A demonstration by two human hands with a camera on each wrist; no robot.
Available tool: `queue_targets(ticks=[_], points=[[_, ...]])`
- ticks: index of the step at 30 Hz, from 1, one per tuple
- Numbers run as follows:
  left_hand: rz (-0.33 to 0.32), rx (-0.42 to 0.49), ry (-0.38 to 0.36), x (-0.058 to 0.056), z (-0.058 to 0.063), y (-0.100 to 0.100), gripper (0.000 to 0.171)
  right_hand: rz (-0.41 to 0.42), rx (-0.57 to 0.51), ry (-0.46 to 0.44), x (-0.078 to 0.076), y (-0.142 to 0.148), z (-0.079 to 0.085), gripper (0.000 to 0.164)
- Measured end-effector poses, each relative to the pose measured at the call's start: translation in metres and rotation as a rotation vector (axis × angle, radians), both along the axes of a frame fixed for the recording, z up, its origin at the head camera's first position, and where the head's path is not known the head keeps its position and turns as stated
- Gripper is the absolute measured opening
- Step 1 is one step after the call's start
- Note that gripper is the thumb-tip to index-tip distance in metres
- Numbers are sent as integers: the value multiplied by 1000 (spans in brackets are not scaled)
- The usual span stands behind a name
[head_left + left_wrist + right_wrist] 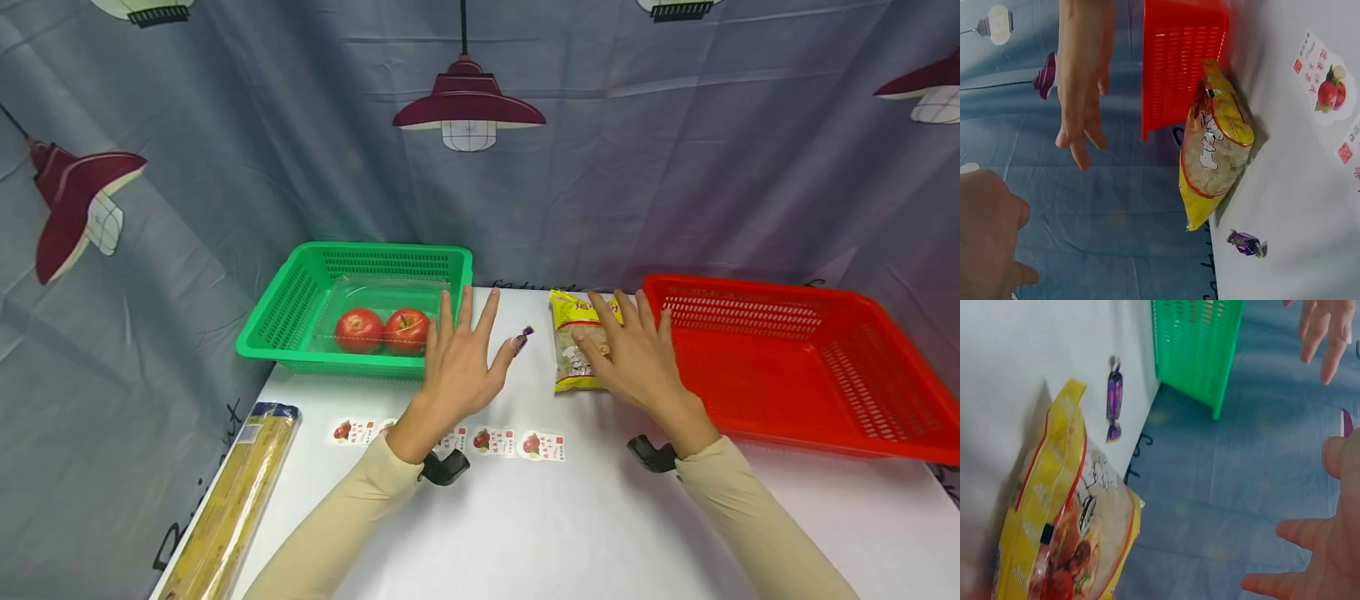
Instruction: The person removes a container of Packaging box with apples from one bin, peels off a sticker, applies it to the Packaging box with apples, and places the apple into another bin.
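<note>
So in the head view, both hands were held out over the white table (562, 517), fingers spread wide, nothing gripped by either. The yellow-edged bag (570, 354) was partly covered by the right hand (641, 354) (so that's clearly the nearer one), with its long axis pointed roughly away from the person and the red basket (750, 367) near it on the right. The purple candy (525, 337) was seen lying on a slant between the hands, right by the thumb of the left hand (463, 371).

Left wrist view next: the bag was shown lying on the table by the red basket, and the right hand was held above it, not touching. The candy was shown on the table too, with the left hand held apart from it.

In the right wrist view, a gap was visible between bag and right hand; the candy was placed between bag and green basket (390, 260).
</note>
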State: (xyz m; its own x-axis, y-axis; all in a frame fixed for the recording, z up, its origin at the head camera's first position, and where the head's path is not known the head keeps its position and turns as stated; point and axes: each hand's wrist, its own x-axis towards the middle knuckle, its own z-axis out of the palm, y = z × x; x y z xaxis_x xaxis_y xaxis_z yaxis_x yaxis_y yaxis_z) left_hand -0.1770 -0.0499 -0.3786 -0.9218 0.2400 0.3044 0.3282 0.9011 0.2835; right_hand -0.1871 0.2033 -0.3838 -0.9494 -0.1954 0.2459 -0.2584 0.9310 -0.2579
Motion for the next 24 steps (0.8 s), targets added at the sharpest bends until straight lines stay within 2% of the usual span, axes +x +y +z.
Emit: queue_targets(ticks=[4,13,19,24], points=[[-23,45,54,11,-1,-6,66,8,1,-7,-3,-7,-1,73],[-78,106,122,35,-6,-20,56,24,5,-17,-9,-26,-1,73],[-75,160,153,51,-12,-30,46,45,-8,-20,-11,-39,-1,73],[-50,227,180,59,-16,-41,39,70,-13,5,-14,-47,0,72]])
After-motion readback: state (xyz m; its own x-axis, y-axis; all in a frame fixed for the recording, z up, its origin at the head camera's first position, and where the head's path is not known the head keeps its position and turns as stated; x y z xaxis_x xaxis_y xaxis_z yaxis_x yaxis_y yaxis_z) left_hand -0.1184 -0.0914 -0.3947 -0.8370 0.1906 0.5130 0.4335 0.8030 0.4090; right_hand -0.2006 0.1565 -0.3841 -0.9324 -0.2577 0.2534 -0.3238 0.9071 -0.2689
